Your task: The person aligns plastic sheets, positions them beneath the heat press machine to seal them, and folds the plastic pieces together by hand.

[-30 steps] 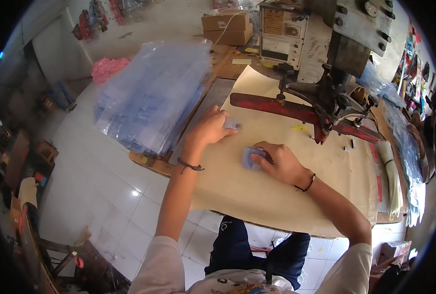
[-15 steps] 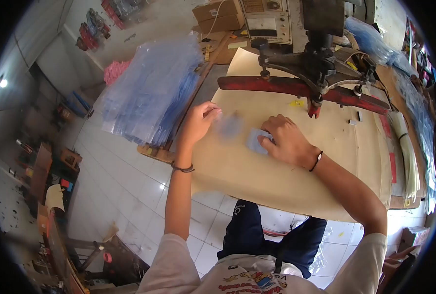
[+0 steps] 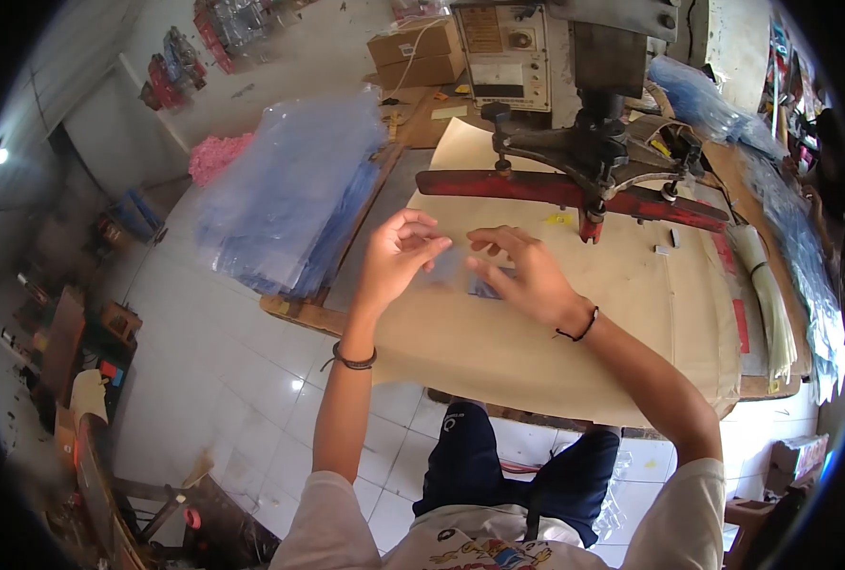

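My left hand point(image 3: 402, 258) is over the tan sheet point(image 3: 537, 351), its thumb and fingertips close together; whether a thin clear piece is between them is too blurred to tell. Facing it, my right hand point(image 3: 527, 275) has its fingers spread and curved, with nothing seen gripped. A small bluish plastic piece point(image 3: 482, 288) lies under my right hand, partly hidden by the thumb. Behind both hands a red bar point(image 3: 499, 185) hangs from the dark press head point(image 3: 598, 152).
To the left lies a stack of bluish clear plastic sheets point(image 3: 285, 199). A control box point(image 3: 503, 57) and cardboard boxes point(image 3: 416, 52) stand behind. Small pieces point(image 3: 662, 250) lie right of the bar. A tied pale bundle point(image 3: 763, 294) rests at the right edge.
My right hand has moved left toward my left hand and its fingers have come off the bluish piece. A blurred bluish piece seen between the hands earlier no longer shows clearly. The view has shifted.
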`<state>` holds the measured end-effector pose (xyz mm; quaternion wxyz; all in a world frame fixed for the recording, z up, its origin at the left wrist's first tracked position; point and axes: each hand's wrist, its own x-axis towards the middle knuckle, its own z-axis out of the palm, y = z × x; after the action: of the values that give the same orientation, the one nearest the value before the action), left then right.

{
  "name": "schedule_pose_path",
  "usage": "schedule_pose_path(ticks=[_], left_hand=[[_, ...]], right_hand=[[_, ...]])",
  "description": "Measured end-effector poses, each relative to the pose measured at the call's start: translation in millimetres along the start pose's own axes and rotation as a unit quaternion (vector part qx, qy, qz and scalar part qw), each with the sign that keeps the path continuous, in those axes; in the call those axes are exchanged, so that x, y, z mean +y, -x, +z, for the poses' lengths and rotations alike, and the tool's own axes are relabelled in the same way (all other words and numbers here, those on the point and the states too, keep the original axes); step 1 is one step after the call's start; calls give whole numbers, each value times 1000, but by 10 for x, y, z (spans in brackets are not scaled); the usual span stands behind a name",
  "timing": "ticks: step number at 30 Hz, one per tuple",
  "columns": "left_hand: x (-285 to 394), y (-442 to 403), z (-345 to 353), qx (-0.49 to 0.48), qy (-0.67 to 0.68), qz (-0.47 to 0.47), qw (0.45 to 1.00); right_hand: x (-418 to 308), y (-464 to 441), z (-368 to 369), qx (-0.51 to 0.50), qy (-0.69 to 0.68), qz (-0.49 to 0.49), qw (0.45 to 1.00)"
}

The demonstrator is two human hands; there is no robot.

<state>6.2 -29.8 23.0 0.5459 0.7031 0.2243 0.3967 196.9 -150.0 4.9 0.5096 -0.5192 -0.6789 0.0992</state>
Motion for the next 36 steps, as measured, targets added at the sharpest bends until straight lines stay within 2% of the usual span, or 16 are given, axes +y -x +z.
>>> schedule_pose_path(ticks=[3, 6, 9, 12, 16, 19, 21, 24, 27, 30, 32, 34, 36], left_hand=[[107, 35, 192, -43, 3, 4, 999], [145, 89, 344, -60, 17, 6, 998], [139, 118, 424, -62, 13, -14, 998], [192, 110, 405, -67, -22, -41, 997], [232, 96, 413, -48, -55, -25, 997], [4, -43, 244, -88, -129, 13, 988], [-43, -93, 222, -128, -176, -18, 976], [-80, -145, 220, -175, -216, -22, 960], [-72, -171, 206, -204, -238, -26, 949], [-101, -156, 145, -233, -261, 7, 937], [-109, -120, 129, -251, -271, 34, 928], [-79, -98, 133, -265, -276, 48, 922], [-119, -120, 132, -267, -272, 40, 924]], right_hand=[[-120, -43, -79, -41, -62, 63, 995], [-76, 2, -142, -28, -149, 133, 979], [11, 16, -167, -17, -167, 126, 978], [101, 5, -179, -55, -165, 151, 973], [102, -16, -205, -66, -152, 198, 966], [37, -20, -340, -117, -129, 251, 952], [87, -23, -416, -183, -105, 275, 938], [64, -23, -463, -205, -94, 303, 926], [94, -5, -470, -203, -44, 269, 941], [-56, -38, -502, -230, 43, 306, 923], [-126, -78, -559, -297, 88, 257, 916], [-86, -68, -572, -314, 110, 237, 913], [4, -3, -554, -291, 105, 239, 920]])
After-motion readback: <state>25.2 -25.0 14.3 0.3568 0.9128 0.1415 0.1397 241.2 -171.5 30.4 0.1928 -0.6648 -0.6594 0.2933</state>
